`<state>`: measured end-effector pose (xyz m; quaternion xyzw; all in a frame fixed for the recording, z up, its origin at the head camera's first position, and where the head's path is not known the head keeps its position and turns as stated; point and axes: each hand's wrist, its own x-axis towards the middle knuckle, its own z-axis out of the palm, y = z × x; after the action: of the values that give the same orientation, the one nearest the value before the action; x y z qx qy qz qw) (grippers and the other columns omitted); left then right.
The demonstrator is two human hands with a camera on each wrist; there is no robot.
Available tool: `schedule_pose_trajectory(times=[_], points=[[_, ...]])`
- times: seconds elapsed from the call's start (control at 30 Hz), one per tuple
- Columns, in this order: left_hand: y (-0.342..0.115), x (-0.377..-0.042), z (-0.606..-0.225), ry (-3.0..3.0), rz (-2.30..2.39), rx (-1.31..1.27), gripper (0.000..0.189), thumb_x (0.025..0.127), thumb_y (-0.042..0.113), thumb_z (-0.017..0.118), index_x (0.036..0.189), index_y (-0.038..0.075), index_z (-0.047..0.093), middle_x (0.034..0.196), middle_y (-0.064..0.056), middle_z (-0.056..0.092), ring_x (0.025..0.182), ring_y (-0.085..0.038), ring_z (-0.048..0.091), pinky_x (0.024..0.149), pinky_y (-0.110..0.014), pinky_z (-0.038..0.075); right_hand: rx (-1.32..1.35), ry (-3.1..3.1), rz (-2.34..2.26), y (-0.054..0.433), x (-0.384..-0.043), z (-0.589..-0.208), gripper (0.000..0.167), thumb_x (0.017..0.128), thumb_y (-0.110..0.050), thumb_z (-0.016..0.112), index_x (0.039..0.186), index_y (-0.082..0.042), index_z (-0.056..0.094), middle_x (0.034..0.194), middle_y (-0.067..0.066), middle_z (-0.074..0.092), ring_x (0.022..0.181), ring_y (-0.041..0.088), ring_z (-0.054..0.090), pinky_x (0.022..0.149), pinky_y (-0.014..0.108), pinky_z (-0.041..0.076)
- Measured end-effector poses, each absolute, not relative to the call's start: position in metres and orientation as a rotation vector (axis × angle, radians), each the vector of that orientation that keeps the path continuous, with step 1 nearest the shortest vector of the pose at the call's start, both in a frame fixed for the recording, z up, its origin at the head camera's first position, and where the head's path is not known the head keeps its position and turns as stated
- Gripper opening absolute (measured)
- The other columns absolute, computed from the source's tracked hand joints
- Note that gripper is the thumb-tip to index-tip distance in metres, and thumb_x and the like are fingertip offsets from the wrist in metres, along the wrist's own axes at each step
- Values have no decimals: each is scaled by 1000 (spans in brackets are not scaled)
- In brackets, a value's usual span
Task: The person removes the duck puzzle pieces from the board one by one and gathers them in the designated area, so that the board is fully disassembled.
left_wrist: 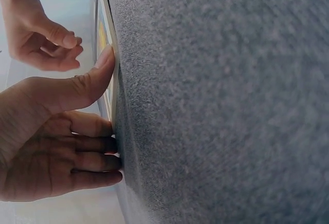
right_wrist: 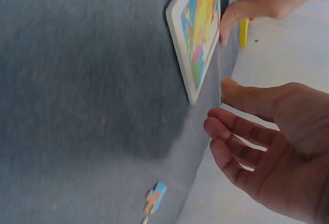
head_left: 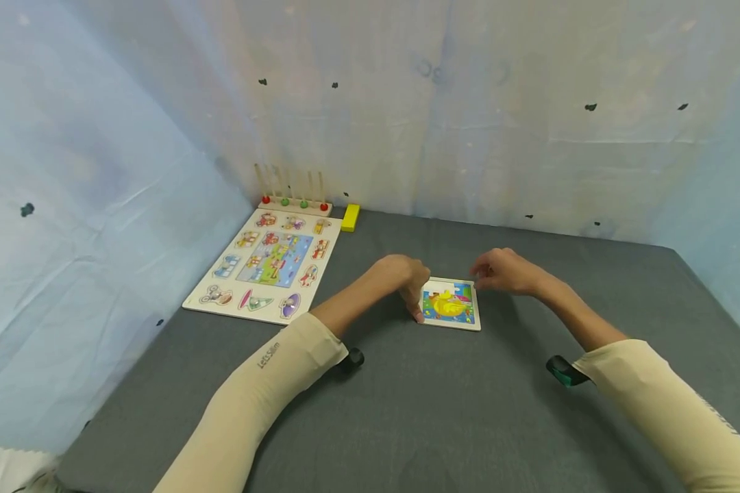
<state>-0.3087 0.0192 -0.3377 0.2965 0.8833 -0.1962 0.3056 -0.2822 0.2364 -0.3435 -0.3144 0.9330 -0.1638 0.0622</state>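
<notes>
A small wooden-framed jigsaw puzzle [head_left: 449,307] with a yellow bird picture lies flat on the table. A pale bare patch shows in its far part. My left hand [head_left: 410,279] holds the puzzle's left side, its thumb [left_wrist: 105,62] on the frame near the front corner and its fingers by the edge further back. Just off the far right corner is my right hand [head_left: 507,271], fingers loosely bent. In the right wrist view nothing sits between that thumb and the fingertips [right_wrist: 220,130], which hang apart from the frame.
A larger wooden picture board [head_left: 216,309] with vehicle pieces lies at the left. Behind it stands a peg rack [head_left: 296,205] with red and green beads, beside a yellow block [head_left: 350,218]. A small blue-and-orange thing [right_wrist: 156,198] rests on the grey table [head_left: 444,397].
</notes>
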Motion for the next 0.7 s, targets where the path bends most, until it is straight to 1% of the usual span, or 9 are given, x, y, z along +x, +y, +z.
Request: schedule_pose_trajectory(times=[0.2, 0.27, 0.37, 0.53, 0.6, 0.7], points=[[21, -309, -337, 2331, -516, 777, 97, 82, 72, 76, 153, 14, 46, 138, 0, 59, 109, -14, 51, 90, -29, 45, -960, 2776, -497, 223, -284, -353, 27, 90, -7, 80, 111, 10, 75, 93, 17, 75, 76, 17, 63, 68, 31, 55], [21, -309, -336, 2334, -516, 775, 96, 82, 72, 76, 153, 14, 47, 137, 0, 59, 109, -14, 51, 90, -30, 45, -944, 2769, -480, 220, -285, -356, 31, 89, -8, 82, 112, 10, 75, 94, 17, 75, 77, 17, 62, 70, 32, 55], [21, -309, -335, 2336, -518, 770, 96, 81, 72, 76, 152, 14, 47, 137, 1, 60, 108, -14, 52, 89, -30, 45, -945, 2766, -438, 218, -286, -358, 34, 88, -11, 84, 113, 9, 75, 97, 17, 76, 81, 18, 65, 73, 35, 58], [21, -309, -337, 2331, -521, 758, 97, 81, 73, 76, 153, 14, 47, 136, 1, 60, 107, -14, 51, 90, -29, 46, -918, 2760, -383, 213, -286, -358, 32, 87, -11, 85, 112, 8, 76, 103, 20, 77, 91, 26, 72, 83, 44, 62], [20, -309, -337, 2328, -519, 767, 98, 81, 72, 76, 153, 14, 46, 138, 0, 60, 107, -13, 51, 91, -30, 46, -907, 2773, -370, 211, -285, -358, 30, 87, -10, 85, 110, 7, 76, 102, 20, 76, 91, 27, 72, 83, 44, 62], [19, -310, -336, 2341, -515, 786, 98, 81, 72, 76, 153, 13, 47, 140, -1, 61, 108, -13, 52, 94, -31, 49, -887, 2802, -362, 210, -286, -358, 28, 85, -10, 86, 107, 6, 77, 98, 19, 76, 85, 25, 70, 79, 42, 61]])
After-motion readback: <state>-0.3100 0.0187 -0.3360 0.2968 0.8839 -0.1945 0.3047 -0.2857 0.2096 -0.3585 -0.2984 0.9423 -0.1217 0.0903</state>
